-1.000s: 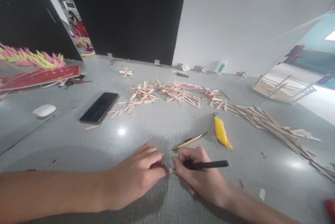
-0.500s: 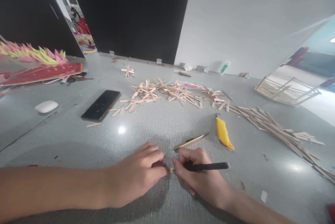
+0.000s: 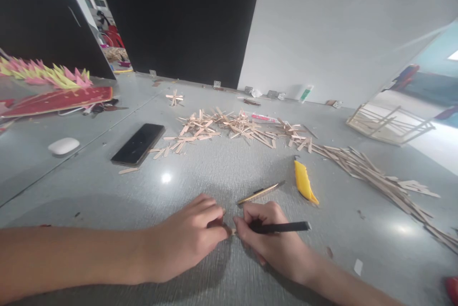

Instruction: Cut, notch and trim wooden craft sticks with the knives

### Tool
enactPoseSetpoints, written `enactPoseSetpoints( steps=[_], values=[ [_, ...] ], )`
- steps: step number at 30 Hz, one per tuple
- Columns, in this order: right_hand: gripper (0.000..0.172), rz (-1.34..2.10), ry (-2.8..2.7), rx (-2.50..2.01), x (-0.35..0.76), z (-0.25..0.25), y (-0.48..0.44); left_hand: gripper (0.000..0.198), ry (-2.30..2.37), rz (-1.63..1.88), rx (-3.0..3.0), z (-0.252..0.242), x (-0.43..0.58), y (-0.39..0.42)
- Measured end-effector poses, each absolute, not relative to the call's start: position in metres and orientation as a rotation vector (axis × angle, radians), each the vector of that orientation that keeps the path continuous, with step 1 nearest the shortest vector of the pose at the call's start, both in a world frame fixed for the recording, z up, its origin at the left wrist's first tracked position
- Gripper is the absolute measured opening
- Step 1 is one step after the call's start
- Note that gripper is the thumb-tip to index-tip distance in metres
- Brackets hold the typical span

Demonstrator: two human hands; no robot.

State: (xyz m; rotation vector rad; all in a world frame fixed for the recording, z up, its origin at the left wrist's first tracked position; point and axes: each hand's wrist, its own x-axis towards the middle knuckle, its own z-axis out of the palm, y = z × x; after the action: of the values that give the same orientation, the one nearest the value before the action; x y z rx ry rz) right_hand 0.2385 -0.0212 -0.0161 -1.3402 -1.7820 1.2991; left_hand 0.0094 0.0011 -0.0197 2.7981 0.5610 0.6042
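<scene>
My left hand (image 3: 195,237) is closed, its thumb and fingers pinching a small piece of wooden stick (image 3: 234,232) down at the table surface. Only a short end of that piece shows between my two hands. My right hand (image 3: 274,244) grips a slim black pen-shaped tool (image 3: 286,227) like a pen, its tip hidden behind the fingers beside the wood. Just beyond the right hand lies a thin brass-coloured pointed tool (image 3: 259,193). A yellow cutter (image 3: 305,183) rests farther to the right.
Cut wooden stick pieces (image 3: 200,127) lie heaped across the middle of the grey table. Long thin strips (image 3: 372,174) run down the right side. At left are a black phone (image 3: 139,143) and a white case (image 3: 63,146). A stick frame (image 3: 391,124) stands far right.
Both hands keep almost the same pose and grip. The view has shifted very slightly, so the things at right appear a little farther left.
</scene>
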Motion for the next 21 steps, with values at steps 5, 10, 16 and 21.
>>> enactPoseSetpoints(
  steps=[5,10,16,21],
  values=[
    [0.041,1.271,-1.824,-1.332,0.2398,-0.0157,-0.0208,0.022,0.557,0.608,2.800,-0.0211,0.0087,0.0017],
    [0.040,1.275,-1.820,-1.324,0.2385,-0.0128,-0.0201,0.020,0.549,0.609,2.800,-0.0204,0.0085,0.0018],
    [0.039,1.327,-1.771,-1.307,0.2402,-0.0186,-0.0210,0.022,0.554,0.615,2.802,-0.0166,0.0098,0.0006],
    [0.039,1.333,-1.738,-1.316,0.2398,-0.0190,-0.0215,0.023,0.551,0.603,2.800,-0.0176,0.0096,0.0010]
  ],
)
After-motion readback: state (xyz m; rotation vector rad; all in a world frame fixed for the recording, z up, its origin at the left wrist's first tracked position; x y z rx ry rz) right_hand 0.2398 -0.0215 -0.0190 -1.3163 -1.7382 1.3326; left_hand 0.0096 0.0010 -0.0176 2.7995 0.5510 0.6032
